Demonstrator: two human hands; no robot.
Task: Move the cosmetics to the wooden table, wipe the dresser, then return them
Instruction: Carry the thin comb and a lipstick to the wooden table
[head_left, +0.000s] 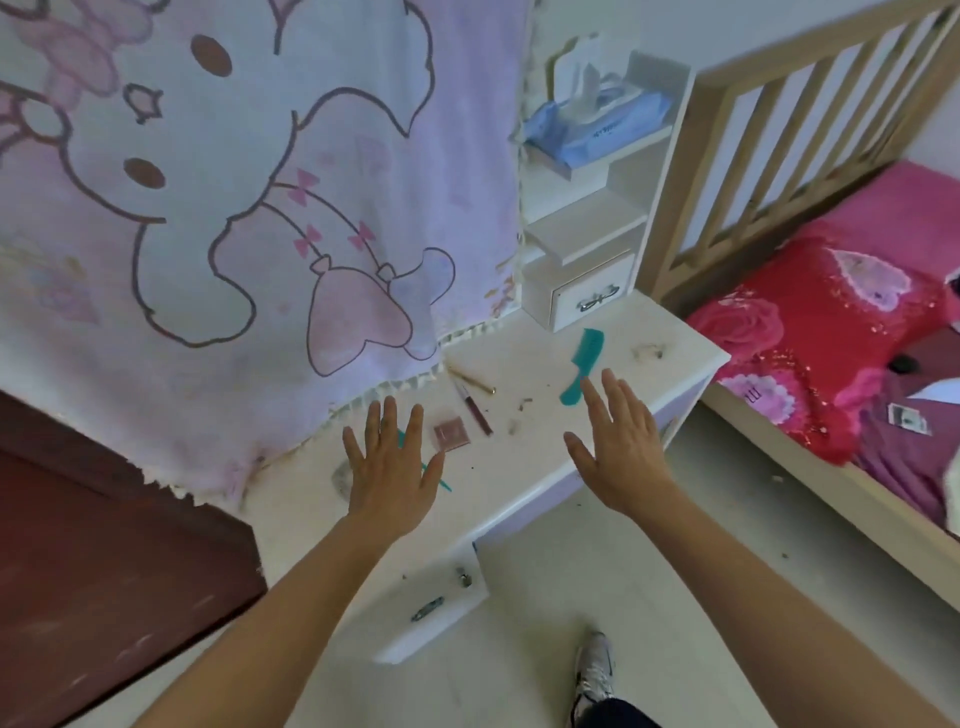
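Hands (395, 465) (621, 447) spread flat over dusty white dresser (530, 467)

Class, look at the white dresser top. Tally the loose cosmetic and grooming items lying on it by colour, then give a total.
Teal: 2, the wide comb and a thin teal piece partly hidden under the left hand
Gold: 1, slim pencil
Dark red: 1, slim tube
Pink: 1, square compact
Total: 5

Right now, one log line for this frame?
stage: start, cosmetics unmoved | left hand: open over dresser | right hand: open near teal comb | holding: nothing
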